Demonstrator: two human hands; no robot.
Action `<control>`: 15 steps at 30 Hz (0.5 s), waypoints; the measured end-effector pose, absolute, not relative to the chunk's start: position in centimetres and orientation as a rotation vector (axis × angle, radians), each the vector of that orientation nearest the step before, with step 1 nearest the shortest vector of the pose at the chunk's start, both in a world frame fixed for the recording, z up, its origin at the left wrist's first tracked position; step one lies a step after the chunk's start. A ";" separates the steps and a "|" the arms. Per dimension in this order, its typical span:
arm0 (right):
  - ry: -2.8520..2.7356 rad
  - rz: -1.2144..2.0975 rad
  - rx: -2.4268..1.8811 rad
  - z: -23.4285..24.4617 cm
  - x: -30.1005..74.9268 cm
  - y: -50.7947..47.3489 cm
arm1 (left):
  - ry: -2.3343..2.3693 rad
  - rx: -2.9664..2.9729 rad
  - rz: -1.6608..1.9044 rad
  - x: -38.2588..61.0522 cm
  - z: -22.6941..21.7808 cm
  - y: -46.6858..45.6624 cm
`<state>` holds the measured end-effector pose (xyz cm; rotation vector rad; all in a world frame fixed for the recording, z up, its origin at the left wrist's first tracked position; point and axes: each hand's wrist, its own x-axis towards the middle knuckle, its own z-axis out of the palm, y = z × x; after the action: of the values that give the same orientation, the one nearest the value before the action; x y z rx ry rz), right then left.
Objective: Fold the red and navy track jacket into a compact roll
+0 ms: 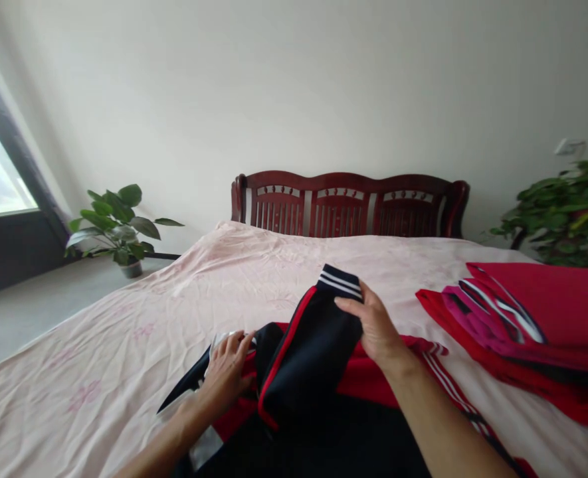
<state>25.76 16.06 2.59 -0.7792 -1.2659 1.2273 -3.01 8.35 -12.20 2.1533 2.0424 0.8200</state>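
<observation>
A navy and red track jacket lies in front of me on the bed, with white stripes along its edges. My right hand pinches its raised dark sleeve just below the striped cuff, thumb on top. The sleeve has red piping down one side and is lifted off the rest of the garment. To the left, my left hand rests on the jacket near a white part, its thumb apart from the fingers. The jacket's lower portion runs out of view at the bottom.
A pile of folded red and pink clothes sits on the bed at right. The pale pink bedsheet spreads around the jacket. Beyond are a dark wooden headboard, a potted plant on the left and a leafy plant on the right.
</observation>
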 end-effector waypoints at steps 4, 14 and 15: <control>-1.211 1.073 -0.710 7.7 28.1 13.9 | 2.013 2.284 0.800 -1.8 -11.5 10.4; -0.871 0.715 -0.665 11.9 37.1 16.0 | 1.697 1.913 1.006 -1.7 -10.0 11.9; -0.926 0.720 -0.680 11.3 38.6 16.8 | 1.711 1.922 0.994 -1.7 -10.3 11.9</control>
<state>38.58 16.77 11.33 -0.6796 -0.9265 0.7198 -1.68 11.94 -10.26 1.9225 1.7114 0.9937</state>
